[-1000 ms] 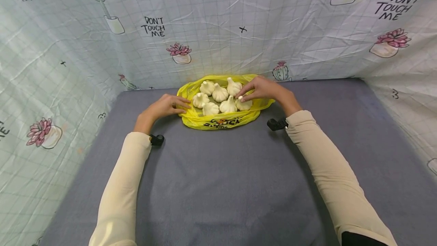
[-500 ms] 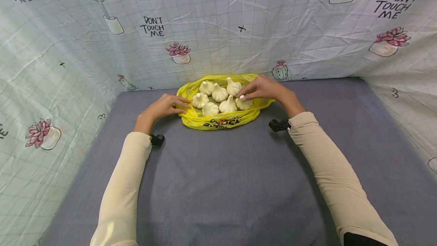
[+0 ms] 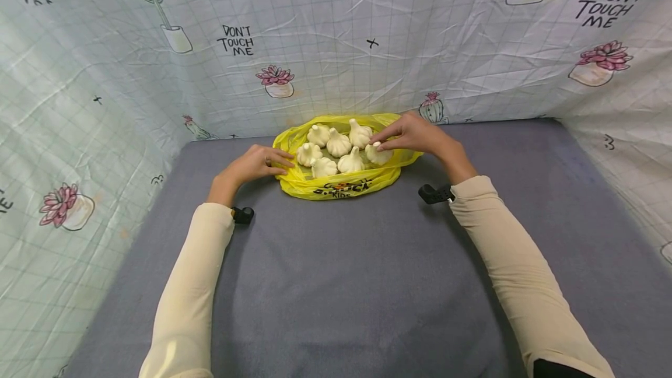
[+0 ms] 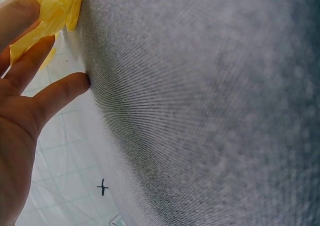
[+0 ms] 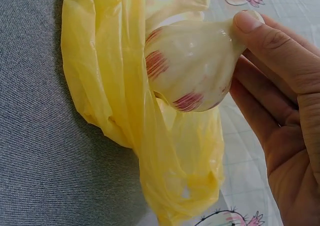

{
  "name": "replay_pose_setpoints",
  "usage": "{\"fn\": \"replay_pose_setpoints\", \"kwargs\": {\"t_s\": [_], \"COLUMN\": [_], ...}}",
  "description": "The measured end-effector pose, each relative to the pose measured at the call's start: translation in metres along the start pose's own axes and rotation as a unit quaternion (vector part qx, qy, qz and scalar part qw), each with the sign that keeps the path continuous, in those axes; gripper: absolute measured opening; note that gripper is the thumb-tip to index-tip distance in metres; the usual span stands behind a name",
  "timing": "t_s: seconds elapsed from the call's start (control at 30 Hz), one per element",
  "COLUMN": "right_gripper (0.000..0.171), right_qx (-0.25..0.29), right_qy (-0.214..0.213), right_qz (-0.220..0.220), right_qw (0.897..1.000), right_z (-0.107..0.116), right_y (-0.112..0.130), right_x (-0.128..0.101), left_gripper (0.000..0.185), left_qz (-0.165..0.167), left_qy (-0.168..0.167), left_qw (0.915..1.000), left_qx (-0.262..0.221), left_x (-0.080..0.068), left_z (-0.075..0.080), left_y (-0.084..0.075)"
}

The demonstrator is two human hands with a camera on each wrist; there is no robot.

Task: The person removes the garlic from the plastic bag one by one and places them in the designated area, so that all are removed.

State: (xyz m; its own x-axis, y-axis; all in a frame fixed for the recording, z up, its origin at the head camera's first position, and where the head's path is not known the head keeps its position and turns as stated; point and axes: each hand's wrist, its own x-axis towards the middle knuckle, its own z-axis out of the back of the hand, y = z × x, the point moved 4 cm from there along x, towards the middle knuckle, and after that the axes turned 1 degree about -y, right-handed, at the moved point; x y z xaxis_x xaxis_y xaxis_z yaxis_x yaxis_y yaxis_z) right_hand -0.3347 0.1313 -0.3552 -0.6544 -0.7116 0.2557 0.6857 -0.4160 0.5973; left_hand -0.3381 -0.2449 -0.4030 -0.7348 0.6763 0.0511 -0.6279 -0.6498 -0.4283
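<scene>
A yellow plastic bag (image 3: 315, 191) lies spread open at the back of the table, with several white garlic bulbs (image 3: 338, 143) inside. At the bag's right end, my right hand (image 3: 420, 134) pinches the stem of one garlic bulb (image 5: 192, 66) between thumb and fingers. That bulb shows reddish streaks in the right wrist view and sits at the bag's edge. My left hand (image 3: 251, 165) touches the bag's left edge with fairly straight fingers. In the left wrist view yellow plastic lies over its fingers, and the thumb (image 4: 62, 93) reaches down to the table.
Grey cloth covers the table (image 3: 336, 279). Behind and beside it hangs a pale printed curtain (image 3: 325, 45) with plant drawings, close to the bag's far side. Both wrists wear small black cameras, the left camera (image 3: 243, 215) and the right camera (image 3: 436, 193).
My right hand and the bulb it pinches have shifted slightly to the right; the bulb now looks a little raised and tilted. The left hand and the bag stay in place.
</scene>
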Motion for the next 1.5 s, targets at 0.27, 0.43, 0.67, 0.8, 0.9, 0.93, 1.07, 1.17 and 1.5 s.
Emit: {"fn": "replay_pose_setpoints", "kwargs": {"t_s": [0.27, 0.43, 0.67, 0.8, 0.9, 0.93, 1.07, 1.17, 1.5], "right_gripper": [0.024, 0.024, 0.023, 0.023, 0.023, 0.022, 0.021, 0.021, 0.021], "right_qx": [0.008, 0.019, 0.008, -0.001, -0.002, -0.004, -0.006, -0.006, -0.031], "right_qy": [-0.031, -0.033, -0.046, -0.056, -0.061, -0.064, -0.073, -0.083, -0.107], "right_qz": [0.033, 0.005, -0.005, 0.011, 0.013, 0.009, -0.018, -0.034, -0.033], "right_qw": [0.999, 0.999, 0.999, 0.998, 0.998, 0.998, 0.997, 0.996, 0.993], "right_z": [0.005, 0.009, 0.019, 0.021, 0.023, 0.024, 0.029, 0.034, 0.049], "right_y": [0.001, -0.001, -0.002, -0.004, -0.006, -0.007, -0.008, -0.008, -0.008], "right_x": [-0.011, -0.019, -0.03, -0.037, -0.042, -0.044, -0.051, -0.056, -0.073], "left_gripper": [0.027, 0.027, 0.027, 0.027, 0.027, 0.027, 0.028, 0.028, 0.028], "left_qz": [0.007, 0.004, 0.0, 0.001, 0.001, 0.001, 0.001, 0.001, 0.003], "left_qy": [0.01, 0.012, 0.007, 0.007, 0.007, 0.007, 0.009, 0.009, 0.012], "left_qw": [0.9999, 0.9999, 1.0, 0.9999, 0.9999, 0.9999, 1.0, 1.0, 0.9999], "left_qx": [-0.002, 0.001, 0.006, 0.008, 0.008, 0.007, 0.003, 0.003, 0.007], "left_x": [0.002, 0.002, 0.003, 0.003, 0.003, 0.003, 0.004, 0.004, 0.004], "left_z": [-0.001, -0.001, -0.002, -0.002, -0.001, -0.001, -0.001, -0.001, -0.001], "left_y": [-0.001, -0.001, 0.001, 0.001, 0.001, 0.0, 0.0, 0.0, 0.001]}}
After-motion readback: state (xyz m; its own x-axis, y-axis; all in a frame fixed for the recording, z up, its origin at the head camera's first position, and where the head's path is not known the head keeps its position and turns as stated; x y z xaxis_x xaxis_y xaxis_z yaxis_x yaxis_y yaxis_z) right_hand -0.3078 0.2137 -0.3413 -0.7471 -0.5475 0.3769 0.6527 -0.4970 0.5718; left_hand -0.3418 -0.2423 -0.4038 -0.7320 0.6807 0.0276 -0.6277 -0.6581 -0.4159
